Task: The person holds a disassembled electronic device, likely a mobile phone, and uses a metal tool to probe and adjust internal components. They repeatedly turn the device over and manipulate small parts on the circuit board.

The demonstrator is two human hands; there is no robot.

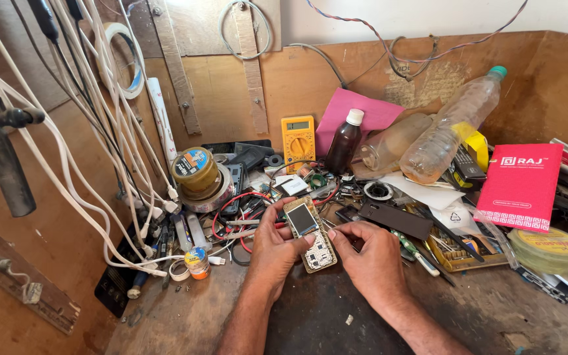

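— What do we have in our hands?

— A bare phone circuit board (310,235), a narrow rectangle with a small dark glass screen at its upper end and pale keypad contacts below. It sits over the middle of the bench (310,315), a little back from the near edge. Our left hand (272,250) wraps its left side, thumb pressed on the face below the screen. Our right hand (367,258) pinches the right edge, thumb and forefinger closed on the board.

— And the bench itself?

— Worn dark wood, scuffed and dusty, with plywood walls behind. White cables (93,131) hang in smooth loops along the left edge.

— Which packages do we see?

— Toward the back left stands a round tin (194,172) with a brassy body and a blue-and-white lid label, set on a roll of tape. At the back middle, a yellow multimeter (298,141) leans on the wall, next to a dark brown bottle (344,143) with a white cap. A pink sheet (369,112) stands behind it. Two clear, crumpled plastic bottles (451,128) lie tilted toward the back right; one has a green cap. Near the right edge, a magenta booklet (520,185) carries white print and a patterned border, and a flat round yellowish tin (547,248) lies in front of it.
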